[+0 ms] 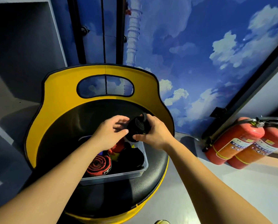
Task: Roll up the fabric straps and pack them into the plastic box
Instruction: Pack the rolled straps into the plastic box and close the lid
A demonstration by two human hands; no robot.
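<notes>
**A black strap nearly rolled, held above a box that is already part full**

I am looking down at my own two bare arms reaching forward over a round black seat (144,178) with a yellow backrest (62,94). On the seat stands a clear plastic box (127,172).

My right hand (152,135) holds a black rolled strap (137,126) just above the far end of the box. Its fingers and thumb are curled round the roll, and the spiral of its layers faces me. A short loose tail of the strap sticks up at the top of the roll, by my right fingers. My left hand (109,131) is beside the roll, its fingers (120,125) loosely spread and touching or nearly touching the roll's left side; I cannot tell if they press it.

Inside the box lies a red and black rolled strap (98,164) at the near left. Next to it is dark fabric (133,156), with bits of red and yellow showing farther back under my hands; whether those are rolled I cannot tell.

My judgement: the task is well under way. At least one strap is packed, and this black one looks almost wound, with only its tail to tuck before it goes down into the box. I see no loose straps on the seat, so little may remain.

To the right, on the floor, lean two red fire extinguishers (241,141).
</notes>
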